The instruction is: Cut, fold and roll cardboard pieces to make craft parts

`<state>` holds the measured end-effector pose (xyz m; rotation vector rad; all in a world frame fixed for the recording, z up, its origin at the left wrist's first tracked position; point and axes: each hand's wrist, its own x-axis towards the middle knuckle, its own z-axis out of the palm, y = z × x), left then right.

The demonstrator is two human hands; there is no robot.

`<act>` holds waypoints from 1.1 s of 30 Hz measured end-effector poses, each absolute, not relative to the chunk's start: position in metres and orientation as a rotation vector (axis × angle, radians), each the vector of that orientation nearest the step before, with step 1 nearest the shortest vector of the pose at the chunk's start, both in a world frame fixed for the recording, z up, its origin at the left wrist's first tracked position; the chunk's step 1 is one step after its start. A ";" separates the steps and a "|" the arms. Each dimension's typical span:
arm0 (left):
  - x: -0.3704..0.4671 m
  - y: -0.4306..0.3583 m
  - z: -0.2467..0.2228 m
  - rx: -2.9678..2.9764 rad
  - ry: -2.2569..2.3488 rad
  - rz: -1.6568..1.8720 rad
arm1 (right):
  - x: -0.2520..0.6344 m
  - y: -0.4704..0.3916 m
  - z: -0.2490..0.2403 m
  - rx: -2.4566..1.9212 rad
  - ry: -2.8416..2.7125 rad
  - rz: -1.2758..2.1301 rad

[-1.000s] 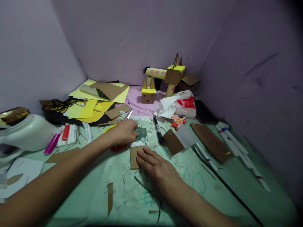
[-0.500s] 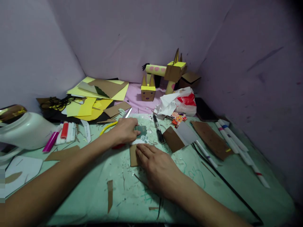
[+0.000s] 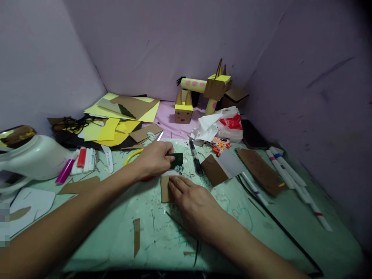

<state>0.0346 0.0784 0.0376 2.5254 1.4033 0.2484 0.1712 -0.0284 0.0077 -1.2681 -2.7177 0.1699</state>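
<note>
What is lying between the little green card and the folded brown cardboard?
A black marker lies between the green card and the folded brown cardboard, seen in the head view.

head view, down over table [image 3: 261, 232]

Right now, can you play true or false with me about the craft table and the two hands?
1. The left hand holds a small dark green card. True.
2. The right hand is lifted high in the air. False: it lies flat on a brown cardboard piece on the green mat.
3. The little cardboard animal box has a yellow top and two pointy ears. True.
4. The black marker is in the right hand. False: it lies on the mat, beyond both hands.
5. The yellow paper sheets lie at the far left of the table. True.
</note>
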 end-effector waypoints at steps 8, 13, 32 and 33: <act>0.031 0.017 0.041 2.811 1.200 0.444 | 0.178 -0.033 -0.011 -1.257 -2.470 0.222; 0.025 -0.010 0.021 2.943 1.034 0.783 | 0.188 -0.042 -0.027 -1.407 -2.154 0.120; -0.006 -0.008 0.010 2.325 1.212 0.744 | 0.207 -0.041 -0.022 -1.160 -2.367 0.248; -0.006 -0.001 0.015 2.259 1.278 0.735 | 0.209 -0.040 -0.025 -1.143 -2.355 0.268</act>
